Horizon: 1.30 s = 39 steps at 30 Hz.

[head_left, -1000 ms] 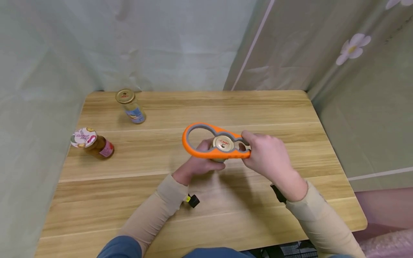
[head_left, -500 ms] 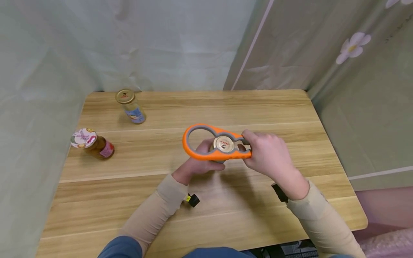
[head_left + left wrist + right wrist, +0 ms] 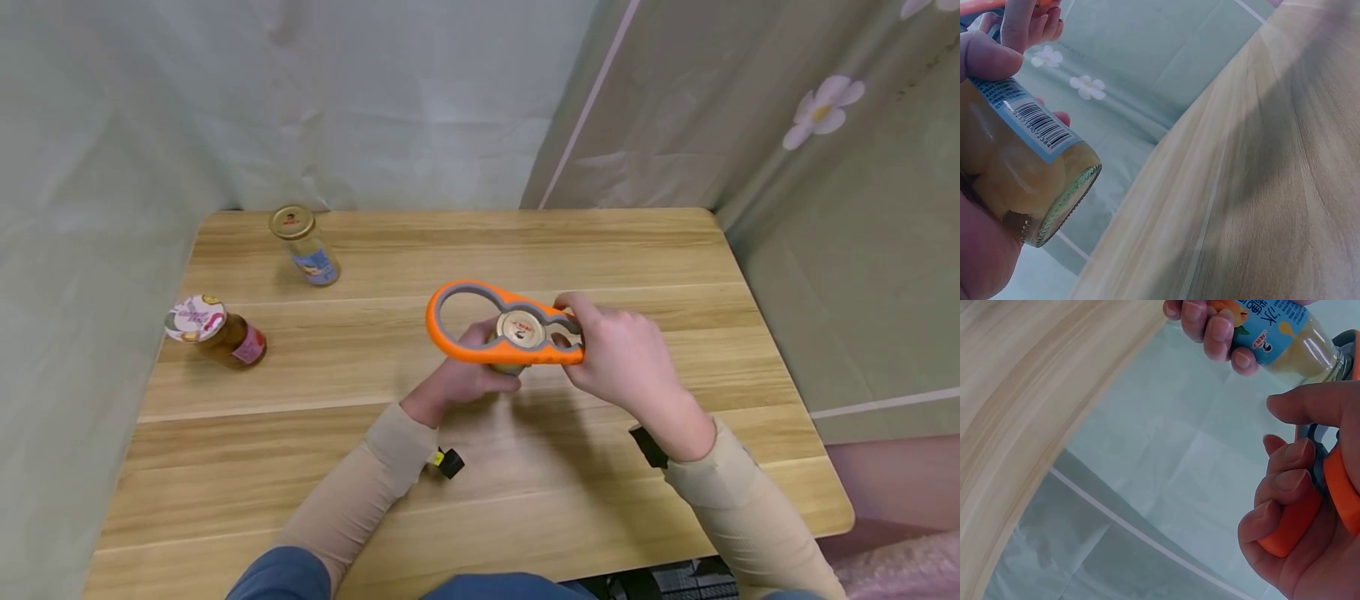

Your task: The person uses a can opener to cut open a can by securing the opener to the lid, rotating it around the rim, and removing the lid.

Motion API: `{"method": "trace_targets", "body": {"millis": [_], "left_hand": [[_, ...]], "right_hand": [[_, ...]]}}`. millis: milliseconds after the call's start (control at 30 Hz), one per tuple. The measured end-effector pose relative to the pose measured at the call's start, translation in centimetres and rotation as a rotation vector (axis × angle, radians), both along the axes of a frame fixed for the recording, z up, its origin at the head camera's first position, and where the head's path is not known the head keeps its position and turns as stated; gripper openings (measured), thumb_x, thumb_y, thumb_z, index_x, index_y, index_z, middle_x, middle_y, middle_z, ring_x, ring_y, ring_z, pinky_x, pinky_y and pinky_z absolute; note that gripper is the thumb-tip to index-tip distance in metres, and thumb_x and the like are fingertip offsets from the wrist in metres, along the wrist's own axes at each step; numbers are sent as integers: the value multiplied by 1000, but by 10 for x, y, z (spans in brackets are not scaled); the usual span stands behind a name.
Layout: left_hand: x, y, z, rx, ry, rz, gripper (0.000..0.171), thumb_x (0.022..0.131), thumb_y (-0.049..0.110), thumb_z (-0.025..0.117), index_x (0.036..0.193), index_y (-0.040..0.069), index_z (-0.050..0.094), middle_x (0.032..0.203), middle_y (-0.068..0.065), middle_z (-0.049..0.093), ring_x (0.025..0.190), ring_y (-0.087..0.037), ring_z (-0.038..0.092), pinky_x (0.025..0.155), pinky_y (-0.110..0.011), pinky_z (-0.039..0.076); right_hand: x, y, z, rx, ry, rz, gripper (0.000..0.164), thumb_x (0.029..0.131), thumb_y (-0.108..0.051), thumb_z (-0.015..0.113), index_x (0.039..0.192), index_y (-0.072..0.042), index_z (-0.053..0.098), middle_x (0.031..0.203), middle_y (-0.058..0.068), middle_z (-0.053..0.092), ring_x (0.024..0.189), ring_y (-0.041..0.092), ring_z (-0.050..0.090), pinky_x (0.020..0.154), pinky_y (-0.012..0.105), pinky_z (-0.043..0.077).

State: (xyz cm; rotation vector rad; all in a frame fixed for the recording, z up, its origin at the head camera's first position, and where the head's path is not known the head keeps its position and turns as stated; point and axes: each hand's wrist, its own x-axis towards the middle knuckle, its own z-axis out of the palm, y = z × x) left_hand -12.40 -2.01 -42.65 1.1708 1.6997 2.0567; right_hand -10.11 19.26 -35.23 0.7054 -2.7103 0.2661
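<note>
My left hand (image 3: 471, 375) grips a glass jar (image 3: 1029, 169) with pale fruit inside, a blue label and a gold lid (image 3: 521, 330). The jar is held up over the table, and its ridged base shows in the left wrist view. Around the lid sits an orange jar opener (image 3: 487, 356) with a grey inner edge; the lid lies in its middle opening, while the largest ring sticks out to the left. My right hand (image 3: 626, 354) grips the opener's handle end, fingers curled round one orange handle (image 3: 1294, 525) in the right wrist view.
A second gold-lidded jar (image 3: 315, 265) with a blue label stands at the back left of the wooden table (image 3: 600, 250). Nearer, at the left edge, is a brown jar (image 3: 232, 343) with a patterned white lid. A pale curtain (image 3: 420, 108) hangs behind the table.
The opener's ring end has shifted slightly toward the far side, and my right hand has moved slightly the same way. The jar stays in my left hand; the two standing jars are unmoved.
</note>
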Motion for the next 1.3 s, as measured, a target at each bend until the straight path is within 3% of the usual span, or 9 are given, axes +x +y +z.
{"method": "trace_targets", "body": {"millis": [233, 467, 733, 1000, 1133, 1300], "left_hand": [[0, 1, -1, -21, 46, 23, 84, 59, -20, 53, 141, 1, 49, 140, -8, 56, 115, -23, 53, 92, -33, 42], [-1, 0, -3, -15, 69, 17, 87, 56, -18, 50, 141, -1, 49, 141, -13, 54, 120, -25, 52, 93, -33, 41], [-1, -1, -4, -23, 46, 36, 85, 58, -19, 51, 140, 2, 51, 139, -9, 56, 114, -24, 54, 90, -32, 41], [0, -2, -1, -163, 26, 198, 63, 61, -15, 71, 122, -5, 57, 110, -13, 65, 97, -22, 55, 94, -41, 43], [0, -2, -1, -181, -14, 228, 60, 63, -15, 73, 120, -6, 56, 108, -16, 64, 99, -23, 55, 98, -45, 40], [0, -2, -3, -136, -37, 244, 60, 62, -18, 72, 117, -5, 54, 99, -13, 63, 94, -22, 54, 95, -42, 40]], "right_hand": [[0, 0, 1, -9, 14, -11, 29, 79, -22, 71, 103, -11, 61, 57, -6, 50, 40, 15, 39, 33, 35, 37], [-1, 0, 0, -12, 28, -3, 24, 78, -20, 70, 99, -12, 61, 57, -7, 49, 40, 14, 38, 34, 34, 36], [0, -1, 0, -17, 21, -4, 24, 78, -20, 70, 99, -12, 62, 56, -7, 48, 40, 14, 38, 34, 34, 36], [-1, 1, 4, -52, 56, -40, 23, 79, -23, 70, 97, -11, 63, 55, -6, 48, 41, 14, 39, 34, 36, 37], [0, 5, 5, -80, 60, -71, 22, 78, -21, 71, 95, -11, 63, 54, -5, 48, 40, 14, 40, 35, 36, 37], [0, 9, 5, -99, 73, -100, 22, 76, -18, 70, 95, -11, 63, 52, -4, 46, 40, 15, 39, 34, 36, 37]]}}
